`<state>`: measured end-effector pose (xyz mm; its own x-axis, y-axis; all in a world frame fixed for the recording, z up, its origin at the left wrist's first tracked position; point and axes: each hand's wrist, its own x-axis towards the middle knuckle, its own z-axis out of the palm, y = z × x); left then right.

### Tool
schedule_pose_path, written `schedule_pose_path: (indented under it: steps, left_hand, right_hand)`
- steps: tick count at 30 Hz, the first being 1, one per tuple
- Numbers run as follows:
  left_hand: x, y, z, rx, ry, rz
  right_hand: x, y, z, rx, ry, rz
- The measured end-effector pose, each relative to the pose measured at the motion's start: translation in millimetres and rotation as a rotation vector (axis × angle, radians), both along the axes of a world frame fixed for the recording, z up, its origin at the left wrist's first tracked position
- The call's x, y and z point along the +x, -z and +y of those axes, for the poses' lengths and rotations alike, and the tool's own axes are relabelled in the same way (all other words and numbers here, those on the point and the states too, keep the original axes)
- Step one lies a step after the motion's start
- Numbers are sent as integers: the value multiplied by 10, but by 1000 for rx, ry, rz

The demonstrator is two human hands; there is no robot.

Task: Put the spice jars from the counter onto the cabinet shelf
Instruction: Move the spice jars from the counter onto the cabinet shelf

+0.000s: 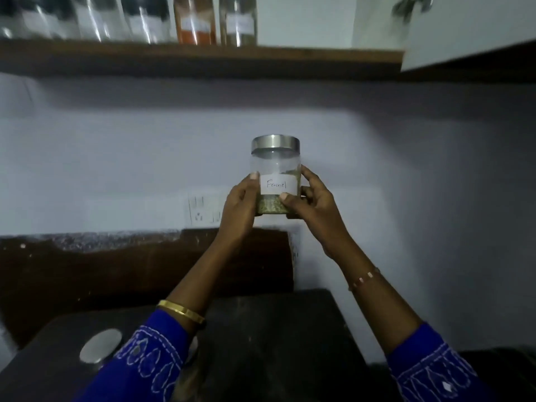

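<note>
Both hands hold 1 jar at centre frame: left hand (242,203) wraps its left side, fingers curled round the glass; right hand (309,201) grips the right side, thumb pressed just under the label. Fennel jar (275,177) upright, steel lid on, greenish seed filling only the bottom part. It is in the air, well above the dark counter (275,343) and well below the wooden shelf (203,58) along the top of the frame.

Shelf already carries a row of jars at upper left; the rightmost 2, an orange-filled jar (195,20) and a clear jar (238,20), leave bare board to their right, near the open cabinet door (464,33).

Step judged: carry, mid-lift. Next move calls for raising the jar past the shelf edge and setting it in that gap, kept level.

1 lidded jar (101,346) at lower left sits on the counter, not yet shelved.
</note>
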<state>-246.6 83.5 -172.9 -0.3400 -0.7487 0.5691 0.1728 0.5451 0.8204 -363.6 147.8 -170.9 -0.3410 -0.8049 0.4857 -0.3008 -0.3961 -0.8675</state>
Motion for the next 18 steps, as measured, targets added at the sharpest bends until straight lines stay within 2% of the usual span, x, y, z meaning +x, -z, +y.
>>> schedule_pose_path:
  steps: [6, 12, 18]
  left_hand:
    - [-187, -1057, -127, -254, -127, 32]
    - [-355, -1973, -272, -351, -233, 83]
    - [-416, -2394, -652, -327, -298, 11]
  right_hand:
    - [-297, -1081, -147, -217, 2, 172]
    - [-416, -1912, -324, -381, 40, 247]
    - [-451, -2298, -664, -355, 68, 308]
